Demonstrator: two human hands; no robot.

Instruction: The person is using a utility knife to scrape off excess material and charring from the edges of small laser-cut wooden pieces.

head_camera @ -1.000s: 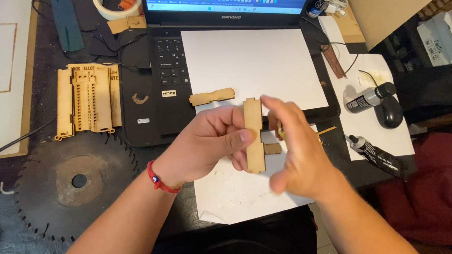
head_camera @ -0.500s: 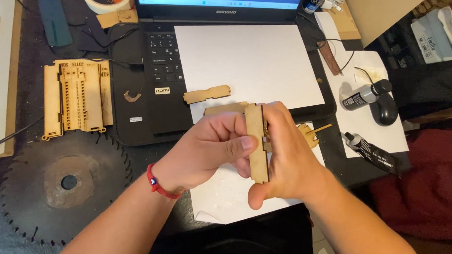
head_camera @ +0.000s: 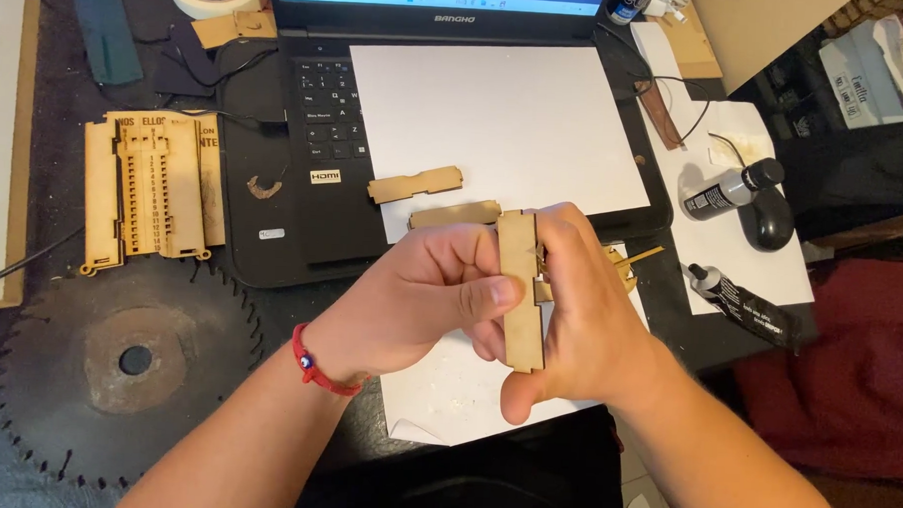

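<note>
Both hands, left hand (head_camera: 420,293) and right hand (head_camera: 584,319), gripped one notched wooden strip (head_camera: 522,297); two loose strips (head_camera: 414,184) lay unassembled on the paper sheet (head_camera: 497,105).

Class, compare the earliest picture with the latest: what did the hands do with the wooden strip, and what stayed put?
The right hand, open beside the wooden strip earlier, has closed onto it. The left hand keeps its pinch on the strip, upright throughout. The two loose wooden pieces remain on the white sheet.
</note>
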